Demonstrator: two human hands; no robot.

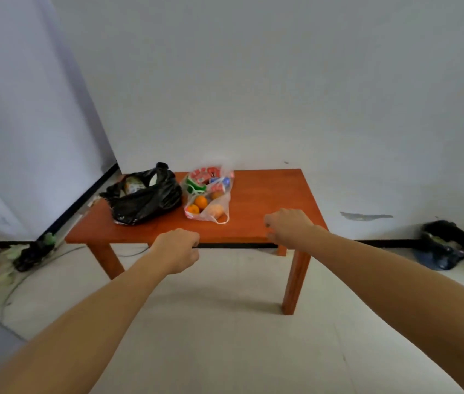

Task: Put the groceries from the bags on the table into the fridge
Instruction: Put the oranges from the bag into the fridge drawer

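Two grocery bags lie on a low reddish-brown table (267, 200). The black plastic bag (145, 199) sits at the back left, open, with a jar or packet showing inside. Right of it a clear plastic bag (209, 194) holds oranges, a pale fruit and colourful packets. My left hand (178, 248) hangs over the table's front edge, fingers curled and holding nothing. My right hand (287, 226) hovers over the front right part of the tabletop, fingers loosely curled, also holding nothing. Both hands are short of the bags. No fridge is in view.
A white wall stands behind the table and a pale curtain (26, 123) hangs at the left. On the floor lie a dark bag with scraps (33, 253) at the left and a black-lined bin (447, 244) at the right. A cable runs under the table.
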